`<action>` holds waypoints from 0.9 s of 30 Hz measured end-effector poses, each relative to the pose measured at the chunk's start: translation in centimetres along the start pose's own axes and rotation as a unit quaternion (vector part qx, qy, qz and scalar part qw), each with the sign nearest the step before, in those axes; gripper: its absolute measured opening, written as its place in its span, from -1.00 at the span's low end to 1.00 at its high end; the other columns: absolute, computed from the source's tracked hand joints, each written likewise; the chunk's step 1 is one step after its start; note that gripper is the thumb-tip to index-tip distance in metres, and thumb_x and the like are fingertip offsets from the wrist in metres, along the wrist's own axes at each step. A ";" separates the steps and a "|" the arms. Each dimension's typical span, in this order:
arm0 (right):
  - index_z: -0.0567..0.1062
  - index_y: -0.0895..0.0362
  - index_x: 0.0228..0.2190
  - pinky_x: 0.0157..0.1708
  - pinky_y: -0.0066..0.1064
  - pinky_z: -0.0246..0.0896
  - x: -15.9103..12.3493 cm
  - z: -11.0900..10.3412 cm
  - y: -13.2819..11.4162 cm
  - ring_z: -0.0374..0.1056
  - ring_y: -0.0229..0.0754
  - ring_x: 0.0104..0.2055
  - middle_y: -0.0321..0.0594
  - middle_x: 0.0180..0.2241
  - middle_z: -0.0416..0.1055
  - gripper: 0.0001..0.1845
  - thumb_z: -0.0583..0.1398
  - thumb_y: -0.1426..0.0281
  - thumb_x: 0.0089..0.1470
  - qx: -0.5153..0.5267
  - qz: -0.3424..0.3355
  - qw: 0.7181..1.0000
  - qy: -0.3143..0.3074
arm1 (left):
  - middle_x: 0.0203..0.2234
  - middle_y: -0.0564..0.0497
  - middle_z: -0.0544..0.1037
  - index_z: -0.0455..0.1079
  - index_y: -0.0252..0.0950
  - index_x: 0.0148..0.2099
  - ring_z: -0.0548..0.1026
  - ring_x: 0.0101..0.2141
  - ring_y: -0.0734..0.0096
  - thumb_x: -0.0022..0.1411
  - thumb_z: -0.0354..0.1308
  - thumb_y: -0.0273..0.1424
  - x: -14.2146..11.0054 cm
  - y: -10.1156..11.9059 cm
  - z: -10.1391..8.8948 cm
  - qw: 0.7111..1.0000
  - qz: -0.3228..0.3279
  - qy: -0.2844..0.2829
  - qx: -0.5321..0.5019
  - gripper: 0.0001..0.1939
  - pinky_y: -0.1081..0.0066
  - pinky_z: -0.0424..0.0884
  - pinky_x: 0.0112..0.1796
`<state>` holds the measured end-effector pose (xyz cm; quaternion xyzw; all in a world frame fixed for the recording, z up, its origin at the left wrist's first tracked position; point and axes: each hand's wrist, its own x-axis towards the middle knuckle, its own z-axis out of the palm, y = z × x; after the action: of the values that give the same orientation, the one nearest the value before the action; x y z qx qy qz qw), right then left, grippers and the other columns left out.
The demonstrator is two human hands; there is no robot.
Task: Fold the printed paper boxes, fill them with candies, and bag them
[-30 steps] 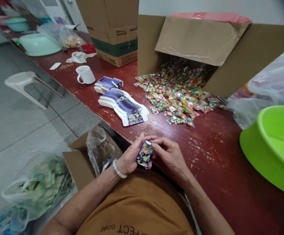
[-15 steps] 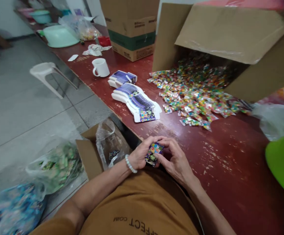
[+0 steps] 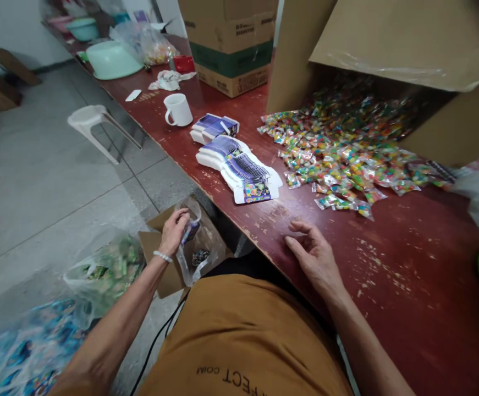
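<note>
A mustard-brown T-shirt (image 3: 243, 335) covers the torso, its short sleeve (image 3: 64, 388) just showing at about seven o'clock. Dark lettering (image 3: 235, 378) on it, ending "FECT .COM", reads upside down. Dark clothing (image 3: 255, 265) shows at twelve o'clock past the shirt. A white beaded bracelet (image 3: 163, 256) circles the left wrist (image 3: 150, 270), and a thin black cable (image 3: 155, 344) runs beside the shirt.

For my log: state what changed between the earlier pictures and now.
The left hand, wearing a white bead bracelet, has carried the small printed card box down and left, over the clear plastic bag in a brown cardboard box. The right hand has let go and sits open by the edge of the red-painted table. The wrapped colourful sweets and white ceramic mug stayed put.
</note>
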<state>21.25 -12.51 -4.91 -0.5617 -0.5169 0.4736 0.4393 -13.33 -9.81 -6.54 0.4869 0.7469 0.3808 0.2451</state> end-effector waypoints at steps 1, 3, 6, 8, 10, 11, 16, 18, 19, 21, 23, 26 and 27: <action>0.40 0.11 -0.04 -0.35 -0.33 0.27 0.6 0.3 0.0 0.33 -0.20 -0.41 -0.27 -0.41 0.43 -0.53 0.26 0.14 0.07 -0.018 -0.008 1.000 -0.001 | -0.17 -0.12 0.57 0.45 -0.32 -0.02 0.49 -0.14 0.14 0.14 0.05 -0.20 0.1 0.2 0.3 1.000 0.013 0.005 0.008 -0.56 0.20 0.38 -0.07; 0.42 0.13 -0.05 -0.34 -0.32 0.27 2.5 1.0 -0.4 0.32 -0.21 -0.43 -0.24 -0.37 0.44 -0.58 0.22 0.18 0.10 -0.065 -0.038 0.997 0.005 | -0.07 -0.12 0.54 0.45 -0.26 0.03 0.44 -0.04 0.12 0.16 0.10 -0.22 0.3 2.0 1.7 0.997 0.077 0.008 0.029 -0.58 0.16 0.30 0.04; 0.43 0.15 -0.06 -0.25 -0.27 0.30 6.5 2.2 -1.4 0.37 -0.18 -0.37 -0.10 -0.15 0.44 -0.63 0.18 0.26 0.11 -0.147 -0.107 0.982 0.045 | 0.02 -0.15 0.49 0.44 -0.22 0.10 0.36 0.05 0.09 0.28 0.07 -0.23 0.9 6.6 4.9 0.955 0.261 0.001 0.144 -0.61 0.14 0.21 0.09; 0.41 0.16 -0.02 -0.17 -0.23 0.29 8.8 2.9 -2.0 0.40 -0.10 -0.24 -0.02 -0.05 0.39 -0.60 0.18 0.30 0.11 -0.216 -0.121 0.965 0.081 | 0.01 -0.20 0.47 0.40 -0.21 0.18 0.35 0.00 0.02 0.29 0.08 -0.17 1.7 9.3 6.9 0.911 0.330 -0.011 0.247 -0.53 0.13 0.23 0.00; 0.38 0.16 0.03 -0.13 -0.19 0.28 10.3 3.6 -2.5 0.39 0.01 -0.11 0.02 -0.04 0.35 -0.57 0.19 0.29 0.13 -0.304 -0.080 0.944 0.094 | -0.03 -0.23 0.46 0.37 -0.21 0.22 0.36 -0.07 -0.02 0.26 0.11 -0.09 2.4 10.9 8.5 0.882 0.339 -0.026 0.327 -0.45 0.13 0.25 -0.11; 0.38 0.16 0.03 -0.13 -0.18 0.27 10.7 4.0 -2.6 0.38 0.04 -0.08 0.03 -0.04 0.34 -0.56 0.19 0.26 0.15 -0.345 -0.053 0.933 0.090 | -0.05 -0.23 0.45 0.37 -0.20 0.22 0.36 -0.09 -0.03 0.25 0.12 -0.05 2.7 11.1 9.0 0.874 0.334 -0.030 0.353 -0.42 0.15 0.24 -0.15; 0.42 0.11 -0.03 -0.20 -0.23 0.25 10.8 5.5 -2.8 0.42 0.02 -0.13 -0.01 -0.02 0.30 -0.58 0.24 0.17 0.13 -0.418 -0.003 0.905 0.076 | -0.07 -0.20 0.42 0.36 -0.17 0.21 0.36 -0.12 0.03 0.23 0.12 0.01 3.1 10.2 9.8 0.882 0.305 -0.012 0.359 -0.40 0.23 0.23 -0.21; 0.43 0.08 -0.05 -0.22 -0.25 0.24 10.8 5.7 -2.6 0.42 -0.02 -0.15 -0.05 -0.05 0.34 -0.62 0.24 0.20 0.13 -0.398 0.006 0.911 0.105 | -0.06 -0.19 0.42 0.36 -0.16 0.20 0.36 -0.11 0.04 0.23 0.15 -0.01 2.9 9.9 9.9 0.888 0.299 -0.004 0.350 -0.42 0.24 0.23 -0.21; 0.43 0.07 -0.06 -0.23 -0.27 0.23 10.8 5.8 -2.4 0.41 -0.03 -0.16 -0.08 -0.06 0.35 -0.64 0.24 0.22 0.13 -0.382 0.008 0.916 0.120 | -0.05 -0.19 0.41 0.36 -0.16 0.20 0.36 -0.10 0.04 0.23 0.16 -0.02 2.9 9.9 10.0 0.889 0.298 -0.002 0.349 -0.43 0.24 0.23 -0.20; 0.45 0.06 -0.10 -0.23 -0.28 0.22 10.9 5.7 -1.9 0.40 -0.06 -0.17 -0.12 -0.09 0.38 -0.71 0.22 0.27 0.13 -0.337 -0.001 0.930 0.147 | -0.05 -0.19 0.41 0.36 -0.16 0.20 0.37 -0.10 0.04 0.23 0.17 -0.04 2.8 9.9 10.1 0.888 0.297 -0.003 0.350 -0.44 0.24 0.24 -0.20; 0.49 0.07 -0.21 -0.21 -0.29 0.21 11.0 5.5 -1.4 0.39 -0.09 -0.20 -0.16 -0.13 0.41 -0.80 0.21 0.30 0.09 -0.254 -0.017 0.953 0.167 | -0.04 -0.20 0.42 0.35 -0.16 0.22 0.37 -0.09 0.03 0.23 0.17 -0.06 2.8 9.9 10.2 0.888 0.297 -0.004 0.351 -0.44 0.24 0.25 -0.19; 0.49 0.07 -0.39 -0.20 -0.30 0.20 11.1 5.1 -0.8 0.34 -0.12 -0.28 -0.23 -0.26 0.44 -0.86 0.21 0.27 0.03 -0.121 -0.025 0.976 0.179 | -0.06 -0.19 0.42 0.35 -0.15 0.22 0.38 -0.10 0.03 0.22 0.19 -0.06 2.8 9.9 10.1 0.890 0.301 0.000 0.343 -0.43 0.23 0.25 -0.19; 0.48 0.06 -0.42 -0.21 -0.30 0.20 11.1 4.9 -0.7 0.32 -0.14 -0.32 -0.25 -0.31 0.45 -0.84 0.21 0.23 0.01 -0.091 -0.026 0.980 0.177 | -0.06 -0.19 0.43 0.37 -0.15 0.20 0.39 -0.10 0.02 0.21 0.19 -0.05 2.8 10.0 10.0 0.892 0.304 0.002 0.335 -0.43 0.23 0.26 -0.19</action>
<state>16.43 -1.35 -5.87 -0.6601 -0.4867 0.3064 0.4832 -1.70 -1.59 -4.38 0.7428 0.6461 0.1645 -0.0617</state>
